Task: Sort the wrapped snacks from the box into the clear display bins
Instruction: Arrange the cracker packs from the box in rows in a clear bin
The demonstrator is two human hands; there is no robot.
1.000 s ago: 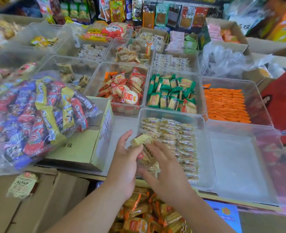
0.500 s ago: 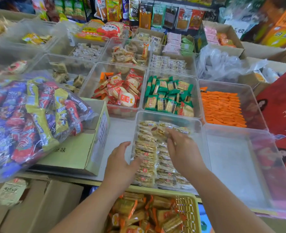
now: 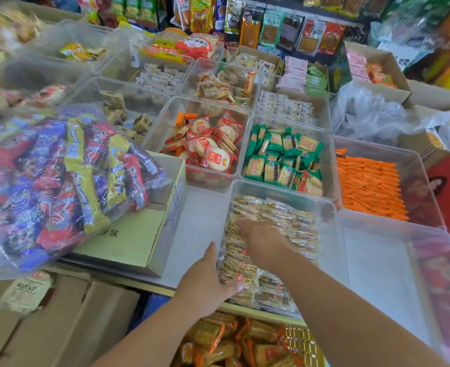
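Observation:
A clear display bin [image 3: 327,207] right in front of me holds rows of small clear-wrapped golden snacks [image 3: 292,223]. My right hand [image 3: 263,242] lies flat, palm down, on the left rows inside the bin, fingers spread. Against the bin's near left wall rests my left hand [image 3: 208,282], its fingertips touching the snacks at the near corner. Neither hand grips a packet. Below the counter edge a yellow basket [image 3: 300,340] holds orange-trimmed wrapped snacks [image 3: 223,340].
An empty clear bin [image 3: 377,260] stands to the right. Behind are bins of red-wrapped crackers [image 3: 208,149], green packets [image 3: 282,160] and orange sticks [image 3: 369,186]. A big bag of mixed bars [image 3: 54,181] lies on a cardboard box [image 3: 128,242] at left.
A second ago both hands held a packet over the bin's near end. The right hand then reached to the far rows and has now drawn back leftward, flat on the snacks; the left moved to the near wall.

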